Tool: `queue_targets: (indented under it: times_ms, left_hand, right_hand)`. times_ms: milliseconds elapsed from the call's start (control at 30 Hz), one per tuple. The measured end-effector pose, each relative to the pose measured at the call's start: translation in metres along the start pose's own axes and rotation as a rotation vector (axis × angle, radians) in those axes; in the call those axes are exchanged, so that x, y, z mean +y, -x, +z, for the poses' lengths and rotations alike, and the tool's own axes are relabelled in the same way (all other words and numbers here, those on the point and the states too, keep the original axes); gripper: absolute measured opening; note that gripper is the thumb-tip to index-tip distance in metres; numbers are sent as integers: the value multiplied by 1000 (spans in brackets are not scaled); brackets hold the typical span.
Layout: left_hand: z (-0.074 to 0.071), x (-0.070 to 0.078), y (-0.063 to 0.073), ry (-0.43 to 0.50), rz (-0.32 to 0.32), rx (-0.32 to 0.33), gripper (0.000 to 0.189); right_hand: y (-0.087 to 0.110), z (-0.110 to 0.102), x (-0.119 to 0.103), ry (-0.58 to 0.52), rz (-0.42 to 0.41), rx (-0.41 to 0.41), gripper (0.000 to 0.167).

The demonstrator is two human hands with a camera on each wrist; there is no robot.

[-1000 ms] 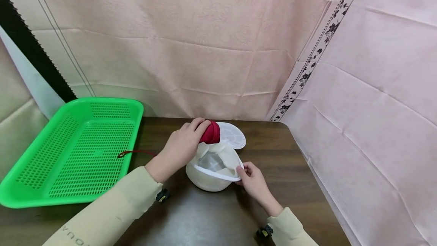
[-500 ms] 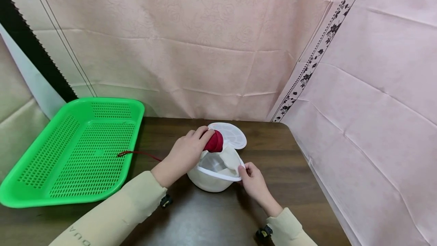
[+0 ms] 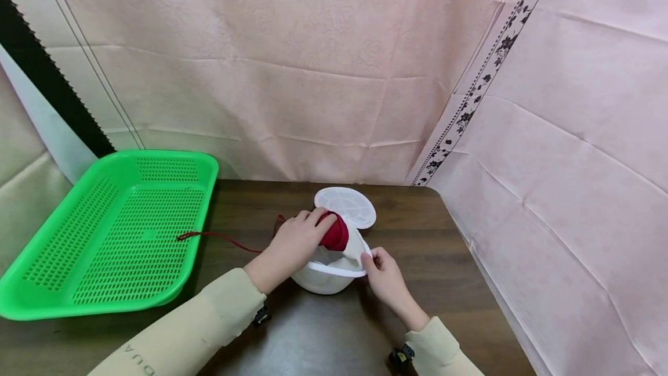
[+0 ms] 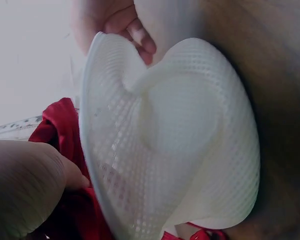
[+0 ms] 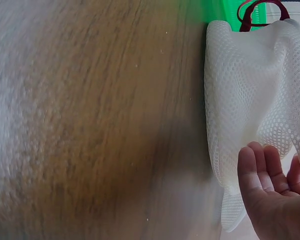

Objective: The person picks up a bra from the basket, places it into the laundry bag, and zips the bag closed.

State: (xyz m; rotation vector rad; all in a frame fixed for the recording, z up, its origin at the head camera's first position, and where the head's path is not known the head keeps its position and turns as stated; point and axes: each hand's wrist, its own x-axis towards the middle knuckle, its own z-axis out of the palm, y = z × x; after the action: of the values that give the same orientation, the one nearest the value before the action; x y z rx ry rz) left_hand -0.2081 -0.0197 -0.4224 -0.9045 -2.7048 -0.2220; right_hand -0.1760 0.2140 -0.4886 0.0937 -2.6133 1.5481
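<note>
Well; right hand (image 3: 385, 278) on bag's rim (image 3: 334, 270)

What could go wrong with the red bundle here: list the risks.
The red cord reaches over the rim of the green basket and might catch there.
The soft wall of the white mesh bag buckles inward, so the red bundle in the left hand could push it down instead of slipping in.
The right hand pinches the bag at one side of its rim; if that pinch slips, the bag might shift.
</note>
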Motion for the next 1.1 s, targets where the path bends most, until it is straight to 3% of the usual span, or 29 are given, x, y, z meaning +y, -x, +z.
queue_targets:
  times_ms: [400, 600, 733, 900, 1100]
  left_hand:
    - [23, 4, 7, -8, 131, -43, 48]
    - [27, 4, 10, -10, 136, -97, 44]
    - [36, 3, 15, -75, 152, -124, 39]
    - [47, 3, 20, -186, 211, -67, 26]
    - [48, 2, 22, -196, 226, -10, 22]
  right_hand:
    - [-2, 2, -4, 1, -8, -8, 16]
    - [-3, 0, -5, -14, -26, 15, 16]
    - [-4, 0, -7, -28, -39, 27, 15]
    - [-4, 1, -10, -52, -50, 37, 16]
    - [-1, -1, -14, -71, -60, 34, 16]
